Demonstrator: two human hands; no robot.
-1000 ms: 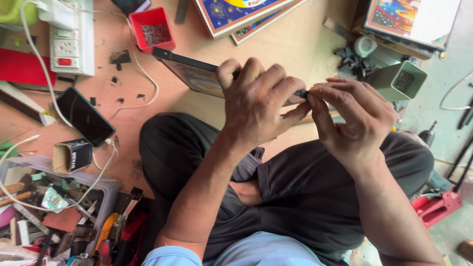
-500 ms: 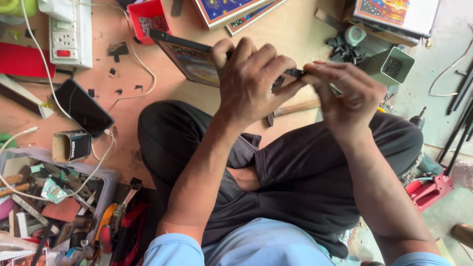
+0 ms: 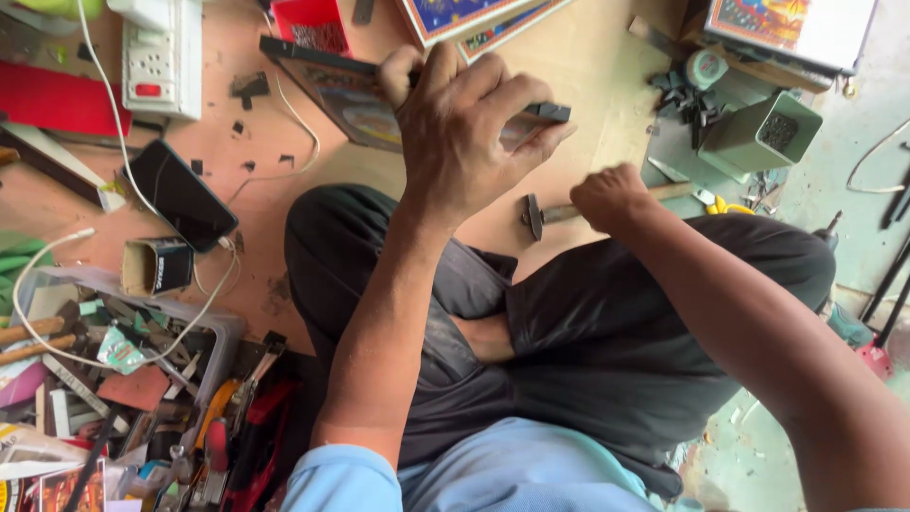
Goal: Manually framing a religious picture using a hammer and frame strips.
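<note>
— What has changed since half a second ago?

— The right hand [image 3: 611, 196] has left the dark picture frame [image 3: 351, 90] and dropped to the small hammer [image 3: 569, 210] lying on the floor just past the person's knee. Before, both hands met at the frame's right end; now only the left hand [image 3: 464, 123] is on it.

— How do the hands stand?

— The left hand is clamped over the frame's near edge, fingers wrapped across the top and thumb underneath, holding it tilted above the pinkish floor [image 3: 246, 199]. The right hand is curled into a fist around the hammer's wooden handle; the metal head pokes out to its left, touching the floor.

— How far along does the framing look?

— Judging by the pictures, the fiddly placing at the frame's corner seems finished and the hammering has not yet begun: the hammer is grasped but not raised. Whether a nail or tack sits in the edge cannot be told; the fingers hide that spot.

— Anything else nearby?

— A green square container [image 3: 763, 133] to the right, a black phone [image 3: 182, 194] on a white cable, a white power strip [image 3: 161, 57], and a tray of mixed tools [image 3: 142, 379] at lower left.
</note>
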